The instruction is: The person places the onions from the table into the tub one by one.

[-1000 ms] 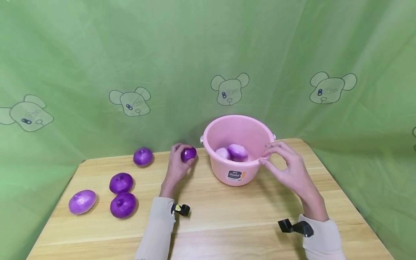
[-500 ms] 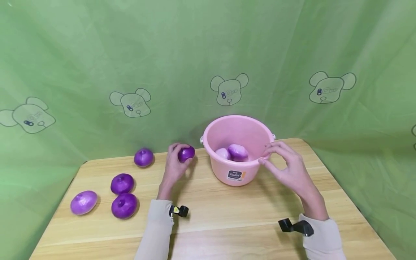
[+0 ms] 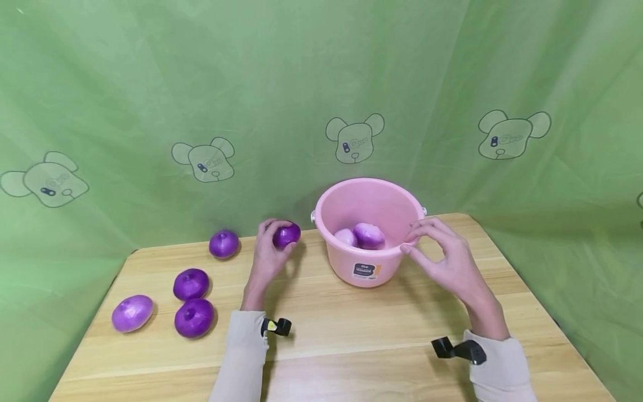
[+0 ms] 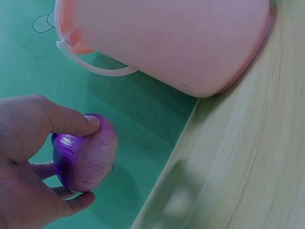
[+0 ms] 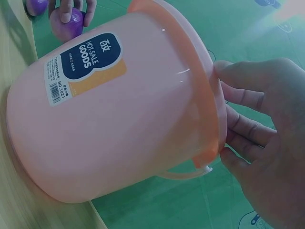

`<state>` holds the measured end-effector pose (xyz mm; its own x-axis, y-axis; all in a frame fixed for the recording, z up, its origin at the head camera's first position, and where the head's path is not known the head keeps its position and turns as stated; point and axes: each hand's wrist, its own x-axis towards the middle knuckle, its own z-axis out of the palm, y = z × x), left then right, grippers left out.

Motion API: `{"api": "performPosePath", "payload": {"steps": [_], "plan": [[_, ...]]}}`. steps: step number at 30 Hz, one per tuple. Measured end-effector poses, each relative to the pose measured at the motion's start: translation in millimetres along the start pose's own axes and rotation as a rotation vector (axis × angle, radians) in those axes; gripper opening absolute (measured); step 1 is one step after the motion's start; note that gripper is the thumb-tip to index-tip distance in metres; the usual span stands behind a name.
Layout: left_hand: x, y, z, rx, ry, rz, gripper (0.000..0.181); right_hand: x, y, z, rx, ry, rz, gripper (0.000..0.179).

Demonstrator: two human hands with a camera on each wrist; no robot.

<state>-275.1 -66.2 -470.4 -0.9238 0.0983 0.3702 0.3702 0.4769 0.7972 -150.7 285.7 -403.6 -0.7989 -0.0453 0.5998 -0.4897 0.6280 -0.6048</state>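
Note:
My left hand (image 3: 268, 254) grips a shiny purple onion (image 3: 287, 235) between thumb and fingers, left of a pink bucket (image 3: 372, 274). In the left wrist view the onion (image 4: 90, 160) shows a paler side, and its shadow falls on the tabletop apart from it. With thumb and fingers, my right hand (image 3: 447, 262) pinches the bucket's rim at the front right. Inside the bucket lie two paler onions (image 3: 369, 235). The right wrist view shows the bucket's printed label (image 5: 86, 67) and the fingertips at its rim.
Several more onions stand at the left of the wooden table (image 3: 341, 346): one at the back (image 3: 224, 244), two dark ones close together, with the nearer onion (image 3: 194, 318) in front, and a lighter onion (image 3: 133, 313) farther left. A green curtain (image 3: 281, 84) hangs behind the table.
My left hand has risen slightly with the onion and shifted a little left. The right hand stays on the bucket's rim, and the bucket has stayed in place.

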Motion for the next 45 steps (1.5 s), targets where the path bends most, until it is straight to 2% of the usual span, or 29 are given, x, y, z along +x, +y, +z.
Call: {"api": "performPosePath", "payload": {"steps": [9,17,34,45], "plan": [[0.3,6.7,-5.9,-0.033,0.005,0.003,0.051,0.0,2,0,-0.008,0.003,-0.018,0.024],[-0.5,14.6,-11.1,-0.025,0.006,0.001,0.051,-0.4,2,0,-0.013,0.002,-0.009,0.023],[-2.7,23.7,-16.3,-0.034,0.049,0.072,0.051,0.1,-3,0,0.007,0.008,-0.011,0.022],[-3.6,29.4,-19.9,-0.031,0.055,0.082,0.05,-0.8,0,0,-0.004,-0.003,0.009,0.019]]}}
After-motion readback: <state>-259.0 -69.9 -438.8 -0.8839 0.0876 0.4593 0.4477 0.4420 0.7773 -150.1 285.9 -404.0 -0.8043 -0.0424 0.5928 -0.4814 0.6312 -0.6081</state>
